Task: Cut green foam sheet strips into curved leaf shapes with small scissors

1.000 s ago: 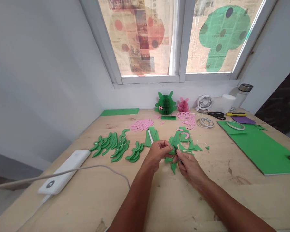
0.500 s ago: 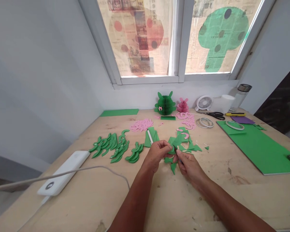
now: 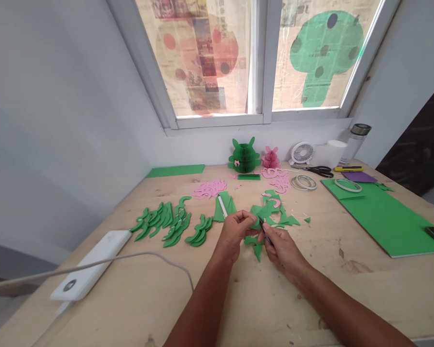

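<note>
My left hand [image 3: 235, 233] pinches a small piece of green paper [image 3: 255, 223] between thumb and fingers above the table. Close against it, my right hand [image 3: 280, 246] is closed round what look like small dark scissors [image 3: 268, 238], mostly covered by the fingers. Their dark tip meets the paper's right edge. Green paper scraps [image 3: 284, 217] lie behind and under the hands, with a pink curved piece [image 3: 275, 202] among them. Left of the hands are stacked green curved cutouts [image 3: 199, 232] and a white pen [image 3: 222, 206] on a green paper piece.
Pink paper cutouts [image 3: 210, 188] lie farther back, near a green honeycomb paper figure [image 3: 244, 158] and a pink one [image 3: 271, 158]. Black-handled scissors [image 3: 320, 171], tape rolls [image 3: 306, 182] and green sheets [image 3: 390, 226] are right. A cable [image 3: 144, 253] crosses near a white power bank [image 3: 94, 262].
The view has shifted slightly. Both hands keep their hold, and the dark tool's tip shows more plainly at the green paper's edge.
</note>
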Available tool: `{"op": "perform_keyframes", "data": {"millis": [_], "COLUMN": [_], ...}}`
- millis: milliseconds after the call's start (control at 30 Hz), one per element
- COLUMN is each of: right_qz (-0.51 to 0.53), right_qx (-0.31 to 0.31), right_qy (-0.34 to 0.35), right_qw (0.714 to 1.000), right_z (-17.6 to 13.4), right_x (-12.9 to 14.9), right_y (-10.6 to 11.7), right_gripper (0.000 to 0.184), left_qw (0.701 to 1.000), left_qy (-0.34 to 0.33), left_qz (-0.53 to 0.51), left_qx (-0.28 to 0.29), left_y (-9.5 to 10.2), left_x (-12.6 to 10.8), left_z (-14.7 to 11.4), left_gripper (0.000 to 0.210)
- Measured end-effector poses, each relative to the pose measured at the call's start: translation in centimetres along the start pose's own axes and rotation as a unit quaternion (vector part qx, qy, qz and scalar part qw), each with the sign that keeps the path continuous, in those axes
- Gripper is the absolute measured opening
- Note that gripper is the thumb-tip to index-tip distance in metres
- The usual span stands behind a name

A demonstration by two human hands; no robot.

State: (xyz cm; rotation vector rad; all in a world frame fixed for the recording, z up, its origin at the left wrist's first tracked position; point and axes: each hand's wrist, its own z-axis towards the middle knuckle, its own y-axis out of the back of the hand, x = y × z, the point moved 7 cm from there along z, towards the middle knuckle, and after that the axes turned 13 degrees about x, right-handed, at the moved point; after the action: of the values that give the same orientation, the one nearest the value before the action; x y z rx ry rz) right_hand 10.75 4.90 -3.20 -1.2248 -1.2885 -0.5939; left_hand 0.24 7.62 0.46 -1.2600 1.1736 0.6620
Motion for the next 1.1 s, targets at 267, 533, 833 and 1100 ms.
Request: {"op": "perform_keyframes", "data": {"millis": [267, 533, 833, 1100], "right_qz": [0.012, 0.013, 0.011, 0.005], "right_qx": [0.002, 0.003, -0.004, -0.004], "right_qy": [-0.006, -0.003, 0.006, 0.011], "right_qw": [1.000, 1.000, 1.000, 1.000], "right_z": [-0.04, 0.00, -0.11, 0.02], "right_x": [-0.12, -0.39, -0.19, -0.28], "right_y": [-0.19, -0.12, -0.27, -0.10], "right_gripper": [0.043, 0.044, 0.044, 0.044], "left_qw": [1.000, 1.000, 1.000, 1.000], "left_qy": [-0.011, -0.021, -0.021, -0.016], "left_qz": [-0.007, 0.002, 0.002, 0.000], "left_qx": [-0.013, -0.015, -0.024, -0.010], "left_y": [0.16, -0.04, -0.05, -0.26], "left_x": [0.06, 0.13, 0.31, 0.19], "left_z": [0.01, 0.02, 0.06, -0.05], "left_gripper": [0.020, 0.017, 0.016, 0.016]}}
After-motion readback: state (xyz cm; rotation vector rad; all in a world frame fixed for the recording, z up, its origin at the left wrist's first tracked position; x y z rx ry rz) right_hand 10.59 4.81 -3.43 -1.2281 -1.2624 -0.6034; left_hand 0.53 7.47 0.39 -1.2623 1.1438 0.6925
